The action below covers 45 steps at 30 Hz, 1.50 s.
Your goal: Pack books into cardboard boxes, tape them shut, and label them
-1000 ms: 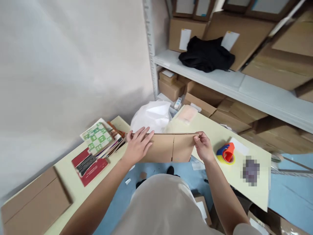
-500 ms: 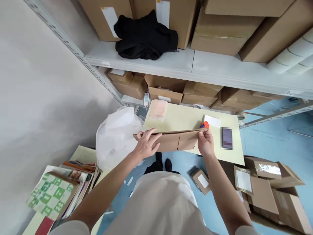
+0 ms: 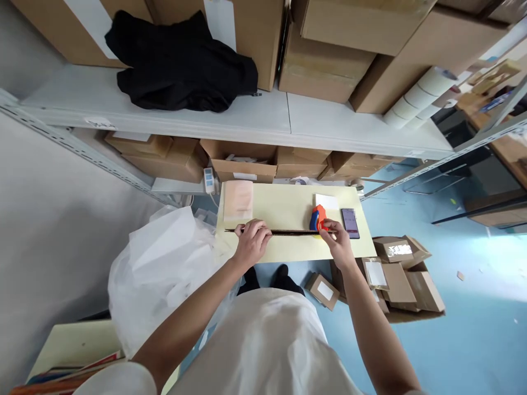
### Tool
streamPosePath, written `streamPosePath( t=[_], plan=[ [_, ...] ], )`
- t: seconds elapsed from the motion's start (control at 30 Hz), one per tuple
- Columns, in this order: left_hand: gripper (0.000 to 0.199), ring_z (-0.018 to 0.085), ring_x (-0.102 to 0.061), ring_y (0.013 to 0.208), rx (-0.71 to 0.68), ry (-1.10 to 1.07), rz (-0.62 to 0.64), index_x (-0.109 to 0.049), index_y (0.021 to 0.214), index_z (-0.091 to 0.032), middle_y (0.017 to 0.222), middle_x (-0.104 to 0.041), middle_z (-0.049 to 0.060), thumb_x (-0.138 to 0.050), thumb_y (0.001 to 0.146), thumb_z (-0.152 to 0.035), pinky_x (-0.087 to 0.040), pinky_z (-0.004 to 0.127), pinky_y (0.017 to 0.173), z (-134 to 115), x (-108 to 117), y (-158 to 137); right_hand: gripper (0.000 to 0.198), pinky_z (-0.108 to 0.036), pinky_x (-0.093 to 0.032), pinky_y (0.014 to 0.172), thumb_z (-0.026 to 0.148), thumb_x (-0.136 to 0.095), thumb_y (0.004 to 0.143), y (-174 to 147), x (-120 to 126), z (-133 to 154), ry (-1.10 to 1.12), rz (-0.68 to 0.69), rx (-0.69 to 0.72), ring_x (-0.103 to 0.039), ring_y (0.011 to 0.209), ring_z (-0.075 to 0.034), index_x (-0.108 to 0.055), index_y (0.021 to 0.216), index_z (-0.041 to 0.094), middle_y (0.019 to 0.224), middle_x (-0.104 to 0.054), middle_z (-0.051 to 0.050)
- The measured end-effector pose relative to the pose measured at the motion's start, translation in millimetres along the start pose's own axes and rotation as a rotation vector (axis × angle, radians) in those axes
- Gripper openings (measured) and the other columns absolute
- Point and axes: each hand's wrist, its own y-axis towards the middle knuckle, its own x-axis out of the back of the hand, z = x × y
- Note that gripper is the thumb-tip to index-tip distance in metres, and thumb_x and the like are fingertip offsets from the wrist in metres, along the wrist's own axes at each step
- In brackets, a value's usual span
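A flattened cardboard box is seen nearly edge-on above the pale yellow table. My left hand is closed over its left part, with the fingers bent across the top edge. At the right end, my right hand pinches the cardboard between thumb and fingers. Just behind the right fingertips is an orange and blue tape dispenser, its lower part hidden by the cardboard; whether the fingers touch it I cannot tell.
On the table lie a pinkish packet, a white card and a phone. A shelf with boxes and black cloth rises behind. A white plastic bag stands left, cardboard boxes right.
The cardboard has tilted from showing its broad face to nearly edge-on and sits lower, close to the table. Both hands still hold it. The view has shifted, showing more floor at right.
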Motion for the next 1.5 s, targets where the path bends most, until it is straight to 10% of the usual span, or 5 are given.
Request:
streamPosePath(
  t=[0.27,0.47,1.23,1.5],
  plan=[
    [0.019,0.019,-0.055,0.097,-0.059,0.07,0.044,-0.063,0.077,-0.021,0.094,-0.061,0.004,-0.048,0.089,-0.019,-0.02,0.041,0.092,10.9,-10.1,0.8,0.02,-0.03,-0.047,0.074,0.034,-0.051,0.088,47.1,3.2,30.8,-0.951,0.595,0.127,-0.067,0.083,-0.02,-0.067,0.091,0.022,0.088,-0.071,-0.005],
    [0.017,0.02,-0.053,0.099,-0.01,0.027,0.085,-0.062,0.078,-0.02,0.094,-0.059,0.005,-0.05,0.089,-0.024,-0.026,0.039,0.091,-0.2,-15.7,-3.9,0.035,-0.033,-0.047,0.064,0.036,-0.034,0.096,71.3,-18.0,26.1,-1.424,0.491,0.289,-0.069,0.079,-0.026,-0.063,0.096,0.017,0.086,-0.07,-0.015],
    [0.016,0.016,-0.057,0.092,0.274,0.139,0.44,-0.057,0.089,-0.021,0.102,-0.06,0.001,-0.042,0.093,-0.021,-0.03,0.037,0.079,-74.4,-51.0,20.9,0.027,-0.03,-0.047,0.075,0.034,-0.038,0.095,112.6,-33.8,5.8,-1.001,0.283,0.331,-0.064,0.092,-0.022,-0.056,0.107,0.017,0.101,-0.065,-0.013],
    [0.013,0.02,-0.059,0.093,0.315,0.151,0.434,-0.06,0.091,-0.021,0.099,-0.061,0.003,-0.047,0.089,-0.023,-0.041,0.036,0.079,-73.0,-40.4,27.6,0.082,-0.047,-0.031,0.105,0.012,-0.052,0.072,82.4,-17.0,-31.2,-0.625,-0.121,0.144,-0.016,0.141,-0.035,-0.015,0.145,0.012,0.15,-0.014,-0.023]
  ],
)
